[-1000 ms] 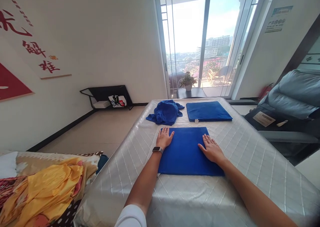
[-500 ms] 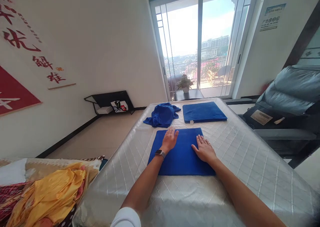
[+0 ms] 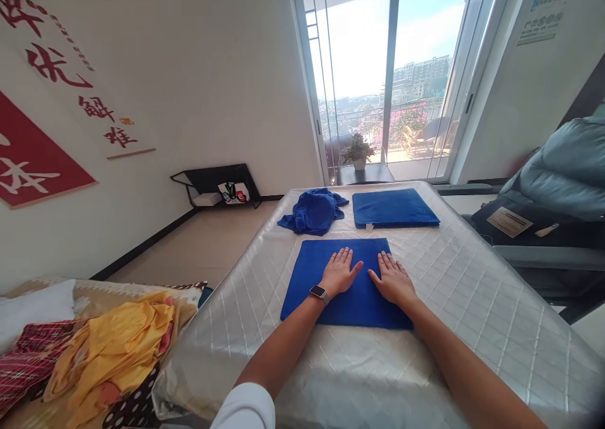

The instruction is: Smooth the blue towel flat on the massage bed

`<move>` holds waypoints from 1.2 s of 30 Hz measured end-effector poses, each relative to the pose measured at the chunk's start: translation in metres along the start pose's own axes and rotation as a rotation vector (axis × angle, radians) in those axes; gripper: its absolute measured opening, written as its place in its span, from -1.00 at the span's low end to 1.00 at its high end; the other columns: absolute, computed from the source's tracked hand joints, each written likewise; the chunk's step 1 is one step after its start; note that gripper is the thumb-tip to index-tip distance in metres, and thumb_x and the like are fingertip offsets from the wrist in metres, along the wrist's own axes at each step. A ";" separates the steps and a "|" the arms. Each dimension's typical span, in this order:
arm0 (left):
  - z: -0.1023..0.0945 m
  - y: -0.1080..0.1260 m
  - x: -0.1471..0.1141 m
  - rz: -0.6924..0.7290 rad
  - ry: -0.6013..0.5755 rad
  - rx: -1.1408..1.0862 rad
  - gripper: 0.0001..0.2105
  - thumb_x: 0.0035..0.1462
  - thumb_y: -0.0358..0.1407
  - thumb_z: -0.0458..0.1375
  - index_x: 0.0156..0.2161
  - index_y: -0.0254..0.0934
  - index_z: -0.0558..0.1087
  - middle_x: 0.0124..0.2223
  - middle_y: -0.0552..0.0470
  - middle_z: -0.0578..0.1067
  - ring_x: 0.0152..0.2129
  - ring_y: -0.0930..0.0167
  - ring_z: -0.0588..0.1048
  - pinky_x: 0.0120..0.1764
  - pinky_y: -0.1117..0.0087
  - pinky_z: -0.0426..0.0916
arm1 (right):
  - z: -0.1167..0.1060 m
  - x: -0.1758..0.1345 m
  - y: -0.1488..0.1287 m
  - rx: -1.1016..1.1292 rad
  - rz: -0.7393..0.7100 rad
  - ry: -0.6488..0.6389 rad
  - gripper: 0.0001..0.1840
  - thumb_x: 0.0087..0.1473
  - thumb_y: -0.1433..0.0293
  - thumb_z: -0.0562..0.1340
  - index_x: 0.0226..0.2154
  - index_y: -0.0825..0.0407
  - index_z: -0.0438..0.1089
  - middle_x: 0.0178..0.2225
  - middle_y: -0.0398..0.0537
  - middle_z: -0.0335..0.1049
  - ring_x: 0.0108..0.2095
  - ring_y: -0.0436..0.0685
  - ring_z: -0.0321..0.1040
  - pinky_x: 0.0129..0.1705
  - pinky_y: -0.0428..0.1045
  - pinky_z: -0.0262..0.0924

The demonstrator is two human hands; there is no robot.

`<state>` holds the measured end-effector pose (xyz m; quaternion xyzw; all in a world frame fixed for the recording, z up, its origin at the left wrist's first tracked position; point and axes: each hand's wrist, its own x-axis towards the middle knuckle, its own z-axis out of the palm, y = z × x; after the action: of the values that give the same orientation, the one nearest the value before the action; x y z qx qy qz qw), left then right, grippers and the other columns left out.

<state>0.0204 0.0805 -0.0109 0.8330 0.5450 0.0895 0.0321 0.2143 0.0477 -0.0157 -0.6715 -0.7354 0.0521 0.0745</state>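
I'm probably smoothing a flat blue cloth rectangle (image 3: 302,290), next needing even strokes | left hand (image 3: 341,271), right hand (image 3: 393,281) lying outstretched atop it, gripping nothing

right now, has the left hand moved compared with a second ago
Yes: to the right. Against the crumpled blue cloth, the left hand has shifted across the folded blue cloth, closer to the right hand.

Quilted silver surface (image 3: 472,278), lower centre of frame. Flat blue cloth (image 3: 362,304) lies mid-frame; crumpled cloth (image 3: 314,211) above left, folded cloth (image 3: 396,208) above right.
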 end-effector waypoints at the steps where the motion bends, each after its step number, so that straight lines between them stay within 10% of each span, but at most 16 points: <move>1: -0.003 -0.017 -0.005 -0.047 -0.008 0.006 -0.26 0.36 0.11 -0.43 0.39 -0.36 0.05 0.42 -0.15 0.05 0.37 0.28 -0.04 0.36 0.15 -0.12 | 0.000 0.000 0.000 0.005 0.002 -0.002 -0.14 0.29 -0.01 -0.20 0.40 0.24 -0.12 0.44 0.10 -0.25 0.42 0.20 -0.31 0.40 0.14 -0.36; 9: -0.016 -0.099 -0.032 -0.335 0.024 0.075 -0.16 0.32 0.17 -0.43 0.38 -0.51 0.02 0.42 -0.31 -0.01 0.37 0.19 -0.03 0.34 0.16 -0.09 | 0.001 0.002 0.002 -0.004 0.004 -0.013 -0.13 0.29 -0.02 -0.21 0.40 0.24 -0.12 0.44 0.09 -0.25 0.42 0.19 -0.32 0.41 0.14 -0.36; 28: -0.010 -0.101 -0.031 -0.338 0.073 0.022 -0.15 0.31 0.19 -0.41 0.38 -0.51 0.04 0.42 -0.33 0.01 0.37 0.17 -0.03 0.34 0.17 -0.12 | -0.005 -0.003 -0.004 -0.095 0.028 -0.009 -0.18 0.30 0.03 -0.22 0.41 0.20 -0.13 0.44 0.07 -0.23 0.42 0.20 -0.31 0.40 0.21 -0.38; 36: -0.010 -0.101 -0.031 -0.343 0.081 0.027 -0.16 0.30 0.19 -0.41 0.38 -0.48 0.06 0.42 -0.29 0.03 0.36 0.16 0.00 0.33 0.17 -0.09 | -0.008 -0.051 -0.008 -0.110 0.003 0.004 -0.18 0.31 0.01 -0.25 0.40 0.18 -0.10 0.44 0.05 -0.23 0.42 0.18 -0.32 0.41 0.17 -0.38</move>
<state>-0.0845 0.0928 -0.0195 0.7238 0.6813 0.1089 0.0135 0.2127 -0.0037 -0.0088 -0.6758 -0.7360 0.0102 0.0388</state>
